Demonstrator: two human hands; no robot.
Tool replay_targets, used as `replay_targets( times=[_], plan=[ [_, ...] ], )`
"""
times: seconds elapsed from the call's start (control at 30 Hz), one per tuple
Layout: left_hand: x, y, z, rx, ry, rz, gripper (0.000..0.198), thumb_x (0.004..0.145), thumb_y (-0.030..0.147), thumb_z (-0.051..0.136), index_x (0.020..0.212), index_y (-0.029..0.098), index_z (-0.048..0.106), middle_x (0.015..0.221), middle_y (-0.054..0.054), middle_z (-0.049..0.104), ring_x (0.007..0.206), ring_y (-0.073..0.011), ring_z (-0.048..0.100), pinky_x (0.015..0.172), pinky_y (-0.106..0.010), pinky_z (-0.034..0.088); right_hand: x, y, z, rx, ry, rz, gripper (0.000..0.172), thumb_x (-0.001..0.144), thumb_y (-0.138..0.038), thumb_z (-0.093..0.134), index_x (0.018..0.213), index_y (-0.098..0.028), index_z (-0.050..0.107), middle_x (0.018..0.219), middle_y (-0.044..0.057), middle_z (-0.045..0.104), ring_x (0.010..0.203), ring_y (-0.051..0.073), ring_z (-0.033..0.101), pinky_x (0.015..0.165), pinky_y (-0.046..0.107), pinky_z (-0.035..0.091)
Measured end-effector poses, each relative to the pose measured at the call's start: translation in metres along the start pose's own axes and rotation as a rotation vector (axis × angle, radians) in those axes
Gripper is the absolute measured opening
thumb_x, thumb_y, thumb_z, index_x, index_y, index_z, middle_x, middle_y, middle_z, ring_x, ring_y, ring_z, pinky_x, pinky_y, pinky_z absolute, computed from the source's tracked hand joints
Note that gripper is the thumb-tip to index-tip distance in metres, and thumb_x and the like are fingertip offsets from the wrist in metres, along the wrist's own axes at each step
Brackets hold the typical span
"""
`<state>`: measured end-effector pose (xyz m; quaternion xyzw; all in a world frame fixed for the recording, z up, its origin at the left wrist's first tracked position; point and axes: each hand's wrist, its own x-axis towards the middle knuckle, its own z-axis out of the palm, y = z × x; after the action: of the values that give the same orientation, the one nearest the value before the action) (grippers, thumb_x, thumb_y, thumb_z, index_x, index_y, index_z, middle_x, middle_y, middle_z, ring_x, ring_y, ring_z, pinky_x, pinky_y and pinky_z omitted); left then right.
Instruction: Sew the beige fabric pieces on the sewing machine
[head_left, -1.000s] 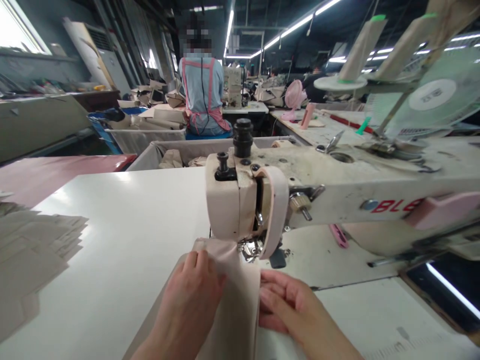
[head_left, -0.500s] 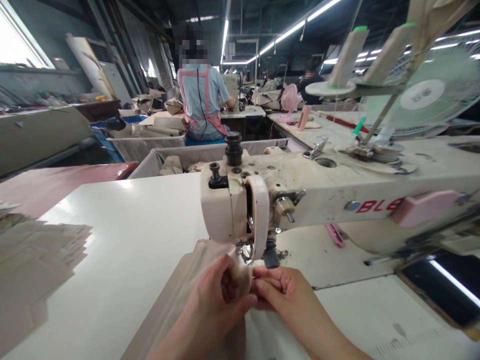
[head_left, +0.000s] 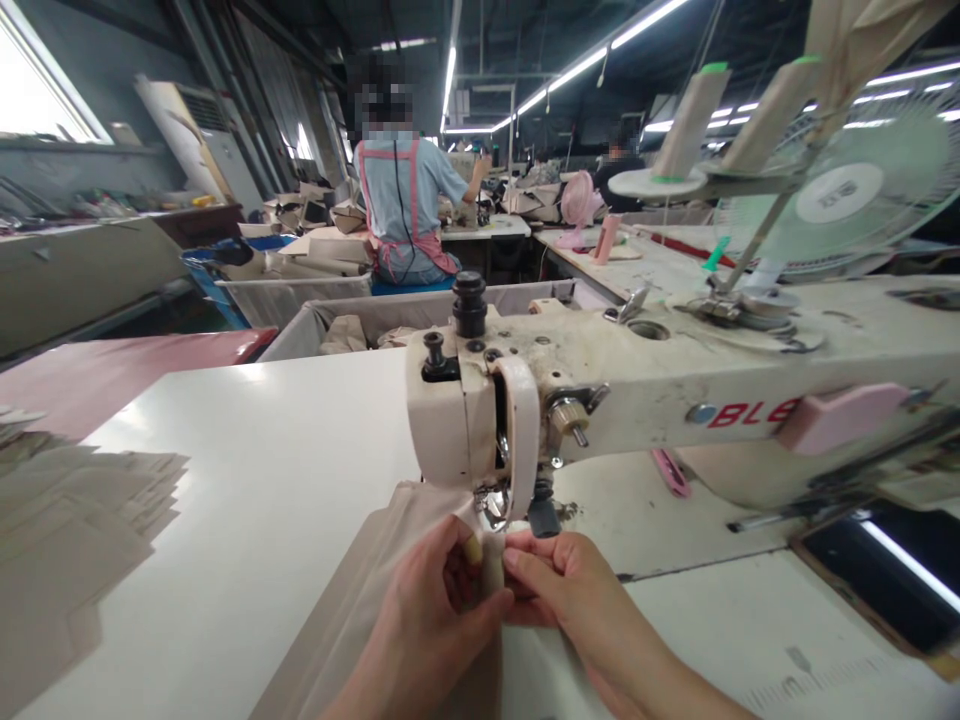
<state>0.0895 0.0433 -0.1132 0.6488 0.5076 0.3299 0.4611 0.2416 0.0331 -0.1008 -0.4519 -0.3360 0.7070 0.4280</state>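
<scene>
A beige fabric piece (head_left: 360, 590) lies on the white table (head_left: 247, 470) and runs under the head of a cream sewing machine (head_left: 480, 420). My left hand (head_left: 431, 620) pinches the cloth's folded edge just in front of the presser foot (head_left: 491, 505). My right hand (head_left: 570, 590) meets it from the right, fingertips gripping the same fold. Both hands touch each other at the needle area.
A stack of beige cut pieces (head_left: 67, 540) lies at the table's left edge. A cloth-lined bin (head_left: 375, 320) stands behind the table. A person in a pink apron (head_left: 401, 200) sits further back. Thread cones (head_left: 690, 120) and a fan (head_left: 855, 190) stand at the right.
My hands went from lying flat on the cloth to pinching its fold together right under the machine head. The view shifted slightly.
</scene>
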Motion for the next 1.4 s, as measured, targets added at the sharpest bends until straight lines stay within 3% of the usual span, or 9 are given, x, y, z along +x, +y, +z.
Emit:
replay_targets(
  times=[0.2, 0.6, 0.8, 0.97, 1.2, 1.4],
  plan=[
    [-0.003, 0.008, -0.003, 0.028, -0.017, 0.03, 0.013, 0.079, 0.018, 0.054, 0.074, 0.021, 0.042, 0.065, 0.005, 0.044, 0.057, -0.0111, 0.046, 0.051, -0.021, 0.037, -0.001, -0.006, 0.002, -0.001, -0.006, 0.021, 0.023, 0.076, -0.033, 0.071, 0.085, -0.013, 0.077, 0.071, 0.005, 0.074, 0.068, 0.019, 0.068, 0.074, 0.034, 0.055],
    [-0.001, 0.001, -0.002, 0.024, 0.003, -0.063, 0.029, 0.063, 0.018, 0.071, 0.066, 0.02, 0.042, 0.059, 0.007, 0.044, 0.054, -0.0101, 0.041, 0.048, -0.021, 0.032, 0.001, -0.004, -0.001, -0.103, 0.009, 0.02, 0.029, 0.073, -0.04, 0.074, 0.088, -0.015, 0.078, 0.069, 0.003, 0.072, 0.064, 0.017, 0.067, 0.067, 0.03, 0.057],
    [-0.001, 0.002, -0.002, 0.061, -0.018, -0.073, 0.03, 0.065, 0.022, 0.073, 0.068, 0.02, 0.044, 0.058, 0.007, 0.044, 0.052, -0.0095, 0.039, 0.048, -0.021, 0.03, 0.0, 0.0, -0.004, -0.111, 0.021, 0.022, 0.027, 0.075, -0.042, 0.072, 0.08, -0.016, 0.076, 0.068, 0.001, 0.071, 0.058, 0.013, 0.064, 0.067, 0.029, 0.057],
    [-0.001, 0.0, -0.001, 0.072, -0.018, -0.041, 0.028, 0.069, 0.025, 0.071, 0.069, 0.02, 0.043, 0.06, 0.006, 0.043, 0.054, -0.0097, 0.039, 0.049, -0.021, 0.029, 0.0, 0.0, -0.001, -0.144, 0.021, 0.012, 0.032, 0.075, -0.046, 0.072, 0.085, -0.015, 0.074, 0.071, 0.002, 0.072, 0.063, 0.016, 0.066, 0.067, 0.03, 0.057],
    [0.0, -0.005, -0.001, 0.04, -0.024, -0.035, 0.031, 0.067, 0.027, 0.073, 0.07, 0.021, 0.043, 0.061, 0.006, 0.043, 0.055, -0.0104, 0.039, 0.048, -0.021, 0.031, 0.003, 0.004, 0.0, -0.225, 0.103, -0.028, 0.025, 0.071, -0.039, 0.068, 0.071, -0.015, 0.065, 0.065, 0.002, 0.066, 0.056, 0.016, 0.062, 0.062, 0.036, 0.057],
    [-0.003, 0.005, -0.004, -0.007, -0.045, -0.005, 0.021, 0.083, 0.029, 0.061, 0.073, 0.019, 0.044, 0.065, 0.005, 0.043, 0.059, -0.0106, 0.042, 0.052, -0.021, 0.035, 0.002, 0.009, -0.002, -0.287, 0.137, -0.118, 0.015, 0.072, -0.031, 0.065, 0.07, -0.018, 0.059, 0.068, 0.0, 0.066, 0.061, 0.019, 0.067, 0.062, 0.035, 0.057]
  ],
)
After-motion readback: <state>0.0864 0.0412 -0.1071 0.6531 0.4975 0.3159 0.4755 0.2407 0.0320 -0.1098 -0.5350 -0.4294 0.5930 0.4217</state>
